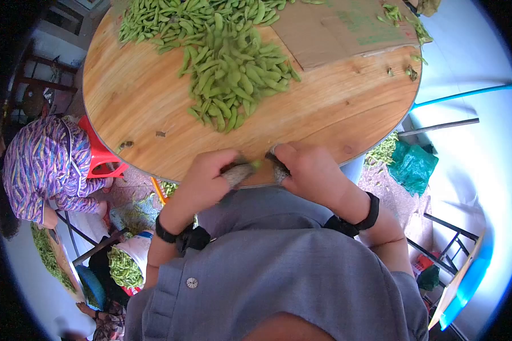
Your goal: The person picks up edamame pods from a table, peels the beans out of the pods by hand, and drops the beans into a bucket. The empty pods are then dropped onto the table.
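Observation:
A heap of green soybean pods (233, 74) lies on the round wooden table (148, 96). At the table's near edge my left hand (213, 170) is closed, with a blurred green soybean pod (257, 163) showing at its fingertips. Opposite it, my right hand (310, 167) is also closed, its fingers curled toward the left one. Greyish coverings show on some fingers of both hands. Whatever lies within the right fingers is hidden. The two hands are a little apart, and dark bands circle both wrists.
Flattened cardboard (341, 34) covers the table's far right. A person in a patterned top (45, 165) sits by a red plastic stool (99, 150) on the left. A white bucket of pods (128, 264) stands below. A green plastic bag (412, 167) lies on the floor at right.

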Available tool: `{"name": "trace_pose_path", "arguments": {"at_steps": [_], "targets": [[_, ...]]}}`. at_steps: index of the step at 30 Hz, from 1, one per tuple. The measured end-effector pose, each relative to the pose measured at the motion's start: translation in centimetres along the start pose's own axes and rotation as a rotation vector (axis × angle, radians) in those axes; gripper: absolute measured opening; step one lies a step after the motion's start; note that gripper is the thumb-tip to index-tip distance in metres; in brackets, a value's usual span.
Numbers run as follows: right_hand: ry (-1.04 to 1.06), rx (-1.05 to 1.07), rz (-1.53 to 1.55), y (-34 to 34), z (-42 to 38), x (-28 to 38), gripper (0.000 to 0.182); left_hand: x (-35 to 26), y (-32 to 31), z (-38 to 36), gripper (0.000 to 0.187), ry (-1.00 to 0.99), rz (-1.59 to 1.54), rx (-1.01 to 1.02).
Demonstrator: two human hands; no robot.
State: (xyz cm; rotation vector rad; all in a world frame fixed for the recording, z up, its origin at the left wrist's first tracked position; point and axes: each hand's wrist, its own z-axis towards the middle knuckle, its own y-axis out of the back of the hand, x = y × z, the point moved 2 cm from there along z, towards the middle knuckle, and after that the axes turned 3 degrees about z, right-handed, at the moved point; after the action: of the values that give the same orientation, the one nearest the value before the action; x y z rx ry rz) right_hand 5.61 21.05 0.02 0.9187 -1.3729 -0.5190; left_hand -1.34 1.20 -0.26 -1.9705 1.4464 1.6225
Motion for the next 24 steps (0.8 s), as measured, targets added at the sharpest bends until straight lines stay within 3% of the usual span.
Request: {"name": "trace_pose_path", "arguments": {"at_steps": [1,3,4,6,8,9,11,12,13,15,17,18,20,22,23,24], "targets": [[0.001,-0.001,-0.004,-0.1,0.1,-0.4,0.023,0.0,0.7,-0.8,0.016,-0.003,-0.001,-0.002],[0.197,-0.127,0.185,0.3,0.4,-1.1,0.022,0.4,2.3,-3.3,0.019,-0.004,0.204,-0.224],[0.198,-0.126,0.186,0.8,1.0,-1.7,0.022,1.2,3.3,-4.7,0.019,0.040,0.275,-0.217],[-0.026,-0.395,0.064,2.9,3.3,-3.6,0.022,2.4,5.2,-7.6,0.021,0.086,0.347,-0.206],[-0.117,-0.585,-0.061,4.5,5.2,-4.8,0.022,2.4,6.4,-9.7,0.025,0.076,0.512,-0.076],[-0.113,-0.586,-0.057,4.4,6.1,-5.7,0.022,2.1,6.4,-10.1,0.025,0.079,0.515,-0.080],[-0.162,-0.576,-0.170,3.8,7.4,-7.3,0.019,1.0,6.6,-10.4,0.027,-0.063,0.765,-0.314],[-0.156,-0.579,-0.167,4.0,7.3,-7.1,0.019,0.7,6.5,-10.0,0.025,-0.014,0.782,-0.390],[-0.179,-0.554,-0.101,4.3,6.8,-6.6,0.021,0.2,5.9,-9.0,0.025,-0.010,0.781,-0.394],[-0.202,-0.514,-0.040,4.5,5.2,-5.4,0.023,-1.3,4.5,-6.2,0.021,-0.100,0.665,-0.591],[-0.240,-0.294,0.310,4.1,3.3,-4.1,0.025,-3.1,2.5,-3.0,0.026,-0.367,0.723,-0.615],[-0.243,-0.290,0.306,4.0,2.1,-3.5,0.025,-4.1,1.5,-1.4,0.025,-0.451,0.714,-0.583],[-0.154,-0.015,0.610,3.4,0.3,-2.5,0.025,-5.3,0.2,0.8,0.024,-0.538,0.696,-0.547],[-0.183,-0.111,0.700,2.8,0.1,-2.8,0.025,-5.2,-0.9,2.4,0.017,-0.453,0.637,-0.154],[-0.210,-0.212,0.793,2.5,0.0,-3.0,0.024,-4.8,-1.0,2.5,0.017,-0.453,0.639,-0.149],[-0.142,-0.166,0.695,3.0,0.1,-2.9,0.027,-4.1,-1.0,2.7,0.015,-0.394,0.394,-0.116]]}}
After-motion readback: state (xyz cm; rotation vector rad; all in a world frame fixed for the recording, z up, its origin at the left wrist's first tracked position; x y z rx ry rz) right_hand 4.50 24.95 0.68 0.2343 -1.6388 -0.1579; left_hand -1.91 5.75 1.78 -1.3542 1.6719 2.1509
